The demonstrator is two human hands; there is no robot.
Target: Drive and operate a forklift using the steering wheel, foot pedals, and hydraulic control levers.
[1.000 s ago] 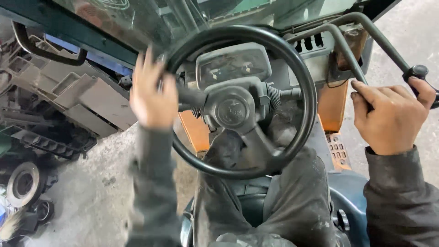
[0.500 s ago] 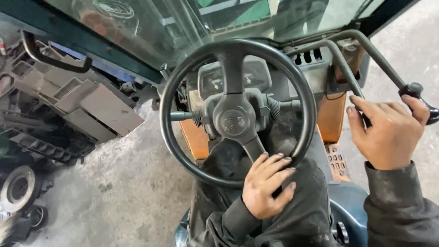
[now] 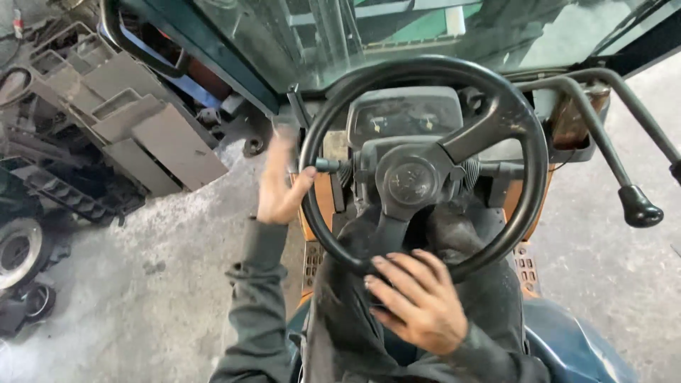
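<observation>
Now, spread right hand point(image 3: 418, 301) flat on steering wheel point(image 3: 528, 184) bottom, left hand point(image 3: 280, 188) open beside rim.

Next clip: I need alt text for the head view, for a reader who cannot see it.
Seen from above, a person's right hand rests on the bottom of a black steering wheel while the left hand is flat against its left rim. A black-knobbed lever stands right; grey stacked parts lie on the concrete floor left.
</observation>
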